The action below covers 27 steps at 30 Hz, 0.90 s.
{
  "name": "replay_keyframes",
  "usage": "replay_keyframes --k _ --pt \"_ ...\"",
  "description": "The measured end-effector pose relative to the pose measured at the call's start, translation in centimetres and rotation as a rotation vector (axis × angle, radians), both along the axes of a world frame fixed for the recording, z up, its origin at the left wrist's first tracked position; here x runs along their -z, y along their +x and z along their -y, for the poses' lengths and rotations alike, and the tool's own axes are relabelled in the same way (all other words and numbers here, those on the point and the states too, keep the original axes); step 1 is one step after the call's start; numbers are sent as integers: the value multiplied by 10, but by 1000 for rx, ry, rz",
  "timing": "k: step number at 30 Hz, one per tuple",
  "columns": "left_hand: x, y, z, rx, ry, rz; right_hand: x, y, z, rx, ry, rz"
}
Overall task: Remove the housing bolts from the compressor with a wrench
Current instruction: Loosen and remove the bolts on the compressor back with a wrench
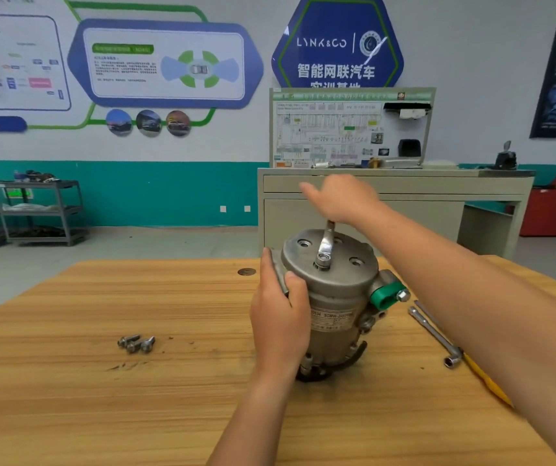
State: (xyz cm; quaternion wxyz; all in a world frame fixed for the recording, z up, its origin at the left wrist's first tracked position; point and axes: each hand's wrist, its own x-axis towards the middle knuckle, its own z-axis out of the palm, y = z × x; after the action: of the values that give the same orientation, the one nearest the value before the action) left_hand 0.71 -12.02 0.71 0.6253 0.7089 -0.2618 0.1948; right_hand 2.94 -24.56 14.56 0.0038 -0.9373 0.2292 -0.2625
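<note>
A grey metal compressor (pixel 337 297) stands upright on the wooden table (pixel 135 381), its round plate facing up. A silver wrench (pixel 324 245) sits with its ring end on the bolt at the plate's centre, its handle rising to the back. My right hand (pixel 340 196) grips the top of that handle. My left hand (pixel 280 314) holds the compressor's left side, thumb on the plate's rim. Three removed bolts (pixel 136 343) lie together on the table to the left.
An L-shaped socket wrench (pixel 434 334) and a yellow-handled tool (pixel 486 378) lie right of the compressor, partly under my right arm. A green cap (pixel 384 294) juts from the compressor's right side. A beige workbench (pixel 404 196) and grey shelf carts (pixel 34 210) stand beyond the table.
</note>
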Motion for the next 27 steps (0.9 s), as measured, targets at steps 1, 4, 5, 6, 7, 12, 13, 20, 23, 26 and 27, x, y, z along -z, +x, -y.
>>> replay_keyframes --k 1,4,5,6,7,12,13,20,23,26,27 --pt "-2 0 -1 -4 24 -5 -5 15 -20 -51 -26 -67" --pt "-5 -2 -4 40 2 -11 -1 43 -91 -198 -138 -133" --pt "-4 -6 -7 84 -31 -25 8 41 -118 -254 -199 -84" --pt "-5 -8 -12 111 -47 -49 21 33 -144 -335 -261 2" --pt "1 -11 -14 110 -31 -103 38 17 -164 -441 -299 113" --pt "4 0 -26 -205 -40 -220 116 -125 -139 -871 -233 357" --pt "3 5 -24 -108 -39 -162 122 -149 -119 -882 -218 575" --pt "8 24 -19 89 -65 -6 81 -157 14 -123 -129 764" --pt "6 22 -13 118 -26 29 45 -95 42 32 37 480" --pt "6 22 -9 135 -26 51 13 -21 11 -4 24 130" --pt "2 19 -10 119 -24 46 2 -3 -11 -65 20 53"
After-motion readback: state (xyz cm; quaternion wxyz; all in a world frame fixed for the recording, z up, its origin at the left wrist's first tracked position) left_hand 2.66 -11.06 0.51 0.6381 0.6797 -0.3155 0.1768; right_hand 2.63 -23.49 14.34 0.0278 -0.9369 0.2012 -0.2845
